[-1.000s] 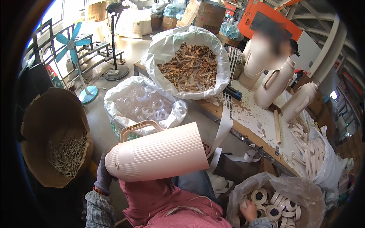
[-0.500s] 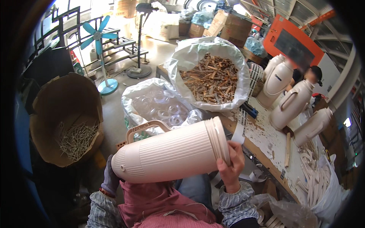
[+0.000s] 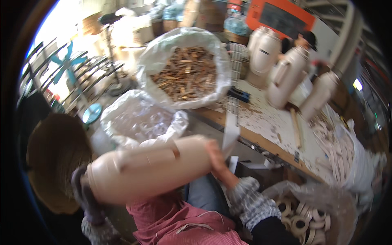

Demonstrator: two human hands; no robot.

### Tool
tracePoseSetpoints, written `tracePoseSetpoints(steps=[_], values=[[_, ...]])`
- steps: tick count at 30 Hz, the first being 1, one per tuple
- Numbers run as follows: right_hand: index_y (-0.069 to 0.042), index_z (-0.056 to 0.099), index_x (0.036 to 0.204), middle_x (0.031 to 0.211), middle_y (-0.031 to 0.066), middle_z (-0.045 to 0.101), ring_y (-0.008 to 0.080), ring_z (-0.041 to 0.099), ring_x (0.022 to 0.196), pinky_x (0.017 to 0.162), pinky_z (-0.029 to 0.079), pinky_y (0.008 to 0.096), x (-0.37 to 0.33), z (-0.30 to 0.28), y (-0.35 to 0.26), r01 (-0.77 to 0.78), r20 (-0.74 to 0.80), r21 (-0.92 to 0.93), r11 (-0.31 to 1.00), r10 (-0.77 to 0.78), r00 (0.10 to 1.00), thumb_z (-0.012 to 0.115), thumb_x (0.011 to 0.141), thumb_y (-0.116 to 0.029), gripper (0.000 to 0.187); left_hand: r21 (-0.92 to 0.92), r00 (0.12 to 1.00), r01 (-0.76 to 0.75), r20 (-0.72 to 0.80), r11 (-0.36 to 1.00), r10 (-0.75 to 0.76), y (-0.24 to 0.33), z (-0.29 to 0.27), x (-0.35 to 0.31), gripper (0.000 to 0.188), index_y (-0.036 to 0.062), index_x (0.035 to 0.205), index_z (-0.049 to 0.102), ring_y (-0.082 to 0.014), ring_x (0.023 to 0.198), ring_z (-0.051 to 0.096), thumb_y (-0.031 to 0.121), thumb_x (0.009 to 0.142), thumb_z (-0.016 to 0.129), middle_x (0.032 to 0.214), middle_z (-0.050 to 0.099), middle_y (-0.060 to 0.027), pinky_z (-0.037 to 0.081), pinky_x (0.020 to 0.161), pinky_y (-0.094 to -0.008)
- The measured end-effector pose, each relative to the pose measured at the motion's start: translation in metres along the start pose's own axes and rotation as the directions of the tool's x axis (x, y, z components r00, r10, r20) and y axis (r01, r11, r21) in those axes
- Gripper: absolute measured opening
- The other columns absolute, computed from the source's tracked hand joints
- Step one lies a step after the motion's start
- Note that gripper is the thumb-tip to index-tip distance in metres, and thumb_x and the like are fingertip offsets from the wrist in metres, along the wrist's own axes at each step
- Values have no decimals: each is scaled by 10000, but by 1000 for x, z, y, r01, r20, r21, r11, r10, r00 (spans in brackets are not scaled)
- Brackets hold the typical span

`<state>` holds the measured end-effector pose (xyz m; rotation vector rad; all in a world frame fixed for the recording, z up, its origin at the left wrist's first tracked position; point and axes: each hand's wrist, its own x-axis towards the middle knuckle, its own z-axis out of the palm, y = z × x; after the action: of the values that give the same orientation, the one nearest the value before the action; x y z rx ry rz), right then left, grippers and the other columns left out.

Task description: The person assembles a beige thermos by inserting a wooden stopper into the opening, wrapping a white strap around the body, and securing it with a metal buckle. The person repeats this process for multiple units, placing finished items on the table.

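Observation:
A beige thermos jug [image 3: 159, 177] lies sideways across my lap, blurred by motion, its handle side turned up toward me. My gloved left hand [image 3: 87, 198] is closed around its narrower end at the left. My bare right hand [image 3: 220, 163] grips the wider end at the right, fingers along the rim. The inside of that end is hidden. A pink apron [image 3: 175, 218] shows below the jug. Just beyond it stands a white bag of clear plastic rings [image 3: 149, 124].
A big white sack [image 3: 143, 77] of brown strips stands farther off. On the bench [image 3: 265, 126] at the right are several beige jugs [image 3: 286, 77], a hammer [image 3: 296, 126] and a bag of beige strips [image 3: 337, 153]. Beige rings [image 3: 302, 220] fill a bag below. A cardboard bin [image 3: 55, 143] stands left; a person [image 3: 304, 43] works behind.
The jug has rolled so its handle faces up instead of its ribbed side, and it has moved left and slightly down with both hands. The view has swung to the right.

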<state>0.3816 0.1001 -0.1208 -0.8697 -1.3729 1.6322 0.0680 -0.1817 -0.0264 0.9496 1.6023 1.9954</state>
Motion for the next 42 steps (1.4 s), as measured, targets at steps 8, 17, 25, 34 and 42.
tracePoseSetpoints(steps=[8, 17, 25, 34, 42], values=[[-37, 603, 1225, 1115, 99, 638, 198, 588, 1006, 858, 484, 370, -33, 70, 116, -281, 570, -663, 694, 711, 411, 464, 974, -494, 540, 210, 241, -932, 968, 296, 72, 192, 125, -8, 544, 75, 1246, 581, -325, 1035, 616, 296, 768, 718, 1178, 610, -176, 499, 880, -388], [-83, 607, 1063, 892, 95, 664, 167, 614, 732, 656, 488, 304, -63, -379, -124, -240, -631, -765, 598, -619, 468, 586, 913, -208, 197, 307, 420, -647, 907, 698, -10, 130, 116, 42, 351, 73, 1032, 635, -405, 1162, 514, 111, 714, 780, 1304, 518, -204, 422, 979, -445], [-115, 401, 1310, 990, 199, 593, 240, 632, 893, 591, 546, 393, -186, -550, -141, -370, -973, -228, 901, -227, 46, 581, 851, -106, 492, 207, 288, -946, 888, 249, 358, 141, 188, 11, 212, 58, 750, 542, -466, 1223, 480, 27, 762, 751, 1220, 601, -199, 460, 939, -530], [-74, 498, 1125, 859, 112, 523, 134, 443, 536, 424, 332, 250, -190, -486, -136, 674, -907, 357, 646, 68, 416, 476, 835, -46, 292, 201, 378, -883, 841, 424, 388, 117, 170, -14, 281, 45, 766, 471, -414, 1022, 601, -21, 722, 741, 1105, 645, -218, 500, 842, -485], [-127, 456, 747, 571, -56, 341, 74, 273, 426, 397, 236, 257, -40, -242, -101, 538, -751, 411, 736, -60, 657, 525, 928, -155, 196, 293, 426, -888, 813, 355, 396, 102, 160, -51, 302, 109, 703, 491, -363, 897, 603, 66, 564, 755, 1018, 625, -147, 475, 730, -461]])
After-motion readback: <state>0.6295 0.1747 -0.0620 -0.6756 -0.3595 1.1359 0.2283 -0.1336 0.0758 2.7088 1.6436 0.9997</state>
